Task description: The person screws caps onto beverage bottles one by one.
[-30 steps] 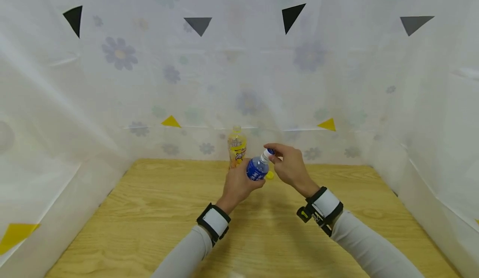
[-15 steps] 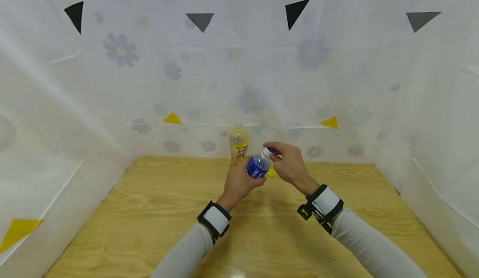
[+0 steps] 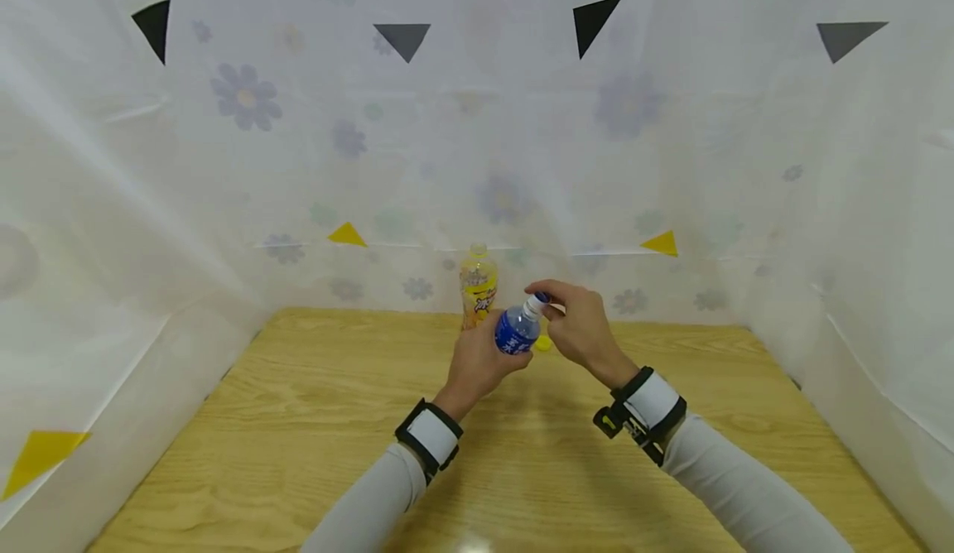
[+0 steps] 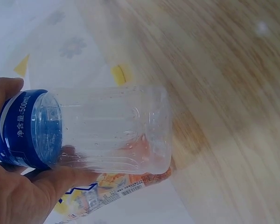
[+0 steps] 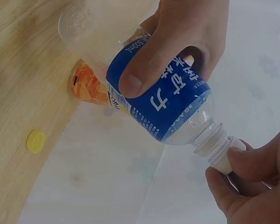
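My left hand (image 3: 480, 363) grips a clear plastic bottle (image 3: 516, 332) round its blue label. The bottle leans to the right above the table, and its lower body (image 4: 112, 130) looks see-through, with droplets on the wall. At its neck, the thumb and fingers of my right hand (image 3: 580, 321) pinch a white cap (image 5: 221, 163) with a blue top. The cap sits right at the bottle's mouth, partly hidden by the fingertips. Just behind the left hand stands a second bottle (image 3: 479, 284) with a yellow and orange label and an uncapped mouth.
A yellow cap (image 5: 36, 141) lies on the wooden table (image 3: 335, 420), behind the held bottle and to the right of the yellow-labelled one. White flower-patterned sheeting (image 3: 462, 139) with black, grey and yellow triangles encloses the table at the back and sides.
Both hands keep the same hold on the blue-labelled bottle and its cap. The head view has shifted slightly, so the backdrop and table edge appear a little higher.
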`<state>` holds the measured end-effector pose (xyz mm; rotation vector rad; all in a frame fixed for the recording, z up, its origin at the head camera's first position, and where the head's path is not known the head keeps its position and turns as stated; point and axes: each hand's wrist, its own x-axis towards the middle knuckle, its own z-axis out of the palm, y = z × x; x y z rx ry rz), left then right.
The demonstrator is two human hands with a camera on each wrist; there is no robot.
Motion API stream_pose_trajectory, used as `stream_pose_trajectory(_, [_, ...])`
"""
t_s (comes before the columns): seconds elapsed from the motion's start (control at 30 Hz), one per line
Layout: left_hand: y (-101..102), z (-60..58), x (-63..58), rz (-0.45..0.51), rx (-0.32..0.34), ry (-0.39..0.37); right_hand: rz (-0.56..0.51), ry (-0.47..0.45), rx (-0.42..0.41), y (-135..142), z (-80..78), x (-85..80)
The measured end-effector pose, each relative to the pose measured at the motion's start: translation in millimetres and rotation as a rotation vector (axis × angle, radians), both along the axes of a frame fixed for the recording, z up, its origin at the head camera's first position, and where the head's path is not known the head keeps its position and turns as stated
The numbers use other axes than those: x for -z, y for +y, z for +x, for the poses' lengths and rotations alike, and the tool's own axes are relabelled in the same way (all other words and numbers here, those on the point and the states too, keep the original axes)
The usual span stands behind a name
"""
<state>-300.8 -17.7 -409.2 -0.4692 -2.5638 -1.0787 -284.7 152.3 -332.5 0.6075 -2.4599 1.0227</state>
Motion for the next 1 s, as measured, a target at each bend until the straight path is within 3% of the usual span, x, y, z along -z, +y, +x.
stream_pose_trajectory(0.47, [-0.5, 0.5, 0.3, -0.003, 0.003, -0.012, 0.006, -0.036, 0.013, -1.4, 0.2, 1.4])
stream_pose_trajectory(1.0, [0.6, 2.6, -0.2, 0.017, 0.011, -0.049, 0.086, -0.017, 0.123, 2.5, -7.4, 2.5])
